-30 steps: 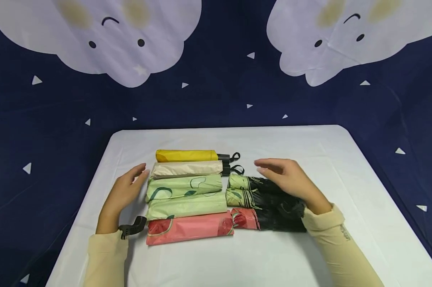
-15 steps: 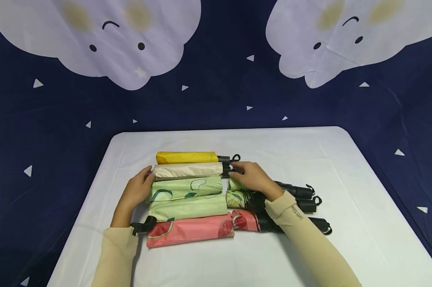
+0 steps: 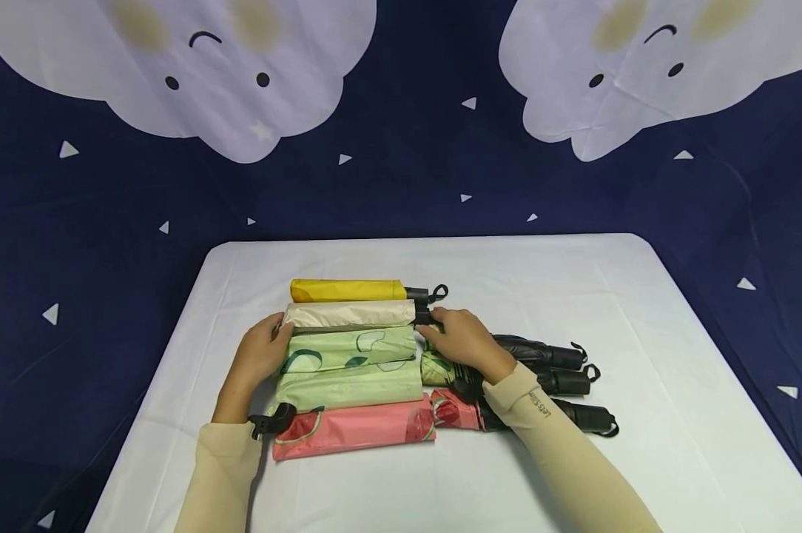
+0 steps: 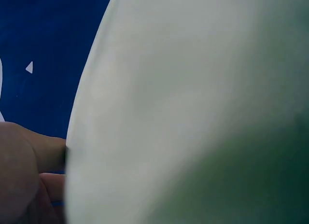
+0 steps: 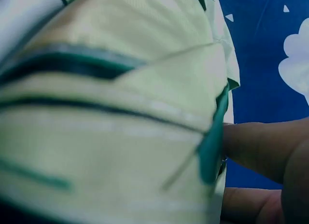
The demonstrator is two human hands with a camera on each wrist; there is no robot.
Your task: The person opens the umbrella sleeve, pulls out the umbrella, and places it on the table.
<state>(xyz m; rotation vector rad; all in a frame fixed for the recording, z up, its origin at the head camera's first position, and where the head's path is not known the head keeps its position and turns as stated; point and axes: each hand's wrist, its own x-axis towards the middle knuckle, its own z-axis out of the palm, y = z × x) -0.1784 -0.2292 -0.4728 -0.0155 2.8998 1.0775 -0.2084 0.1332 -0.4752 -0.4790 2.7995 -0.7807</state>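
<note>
A cream folded umbrella (image 3: 349,314) with a black handle lies across the table. My left hand (image 3: 260,357) holds its left end, the thumb on the near side. On the right, my right hand (image 3: 466,343) pinches the handle end between thumb and fingers. A yellow folded umbrella (image 3: 348,290) lies just beyond it. On the near side are two pale green printed long pieces (image 3: 348,388) and a red watermelon-print one (image 3: 364,429). In both wrist views, pale green cloth hides much of the hands' work; only parts of the left fingers (image 4: 50,154) and right fingers (image 5: 256,149) show.
Several dark folded umbrellas with black handles (image 3: 590,418) lie at the right, partly under my right forearm. Their inner ends are green or red. The white table (image 3: 401,496) stands before a dark blue cloth (image 3: 408,185) with clouds.
Both hands have moved inward onto the cream umbrella's ends. My right hand came left from above the dark umbrellas, uncovering their handles. The cream umbrella has shifted very slightly.
</note>
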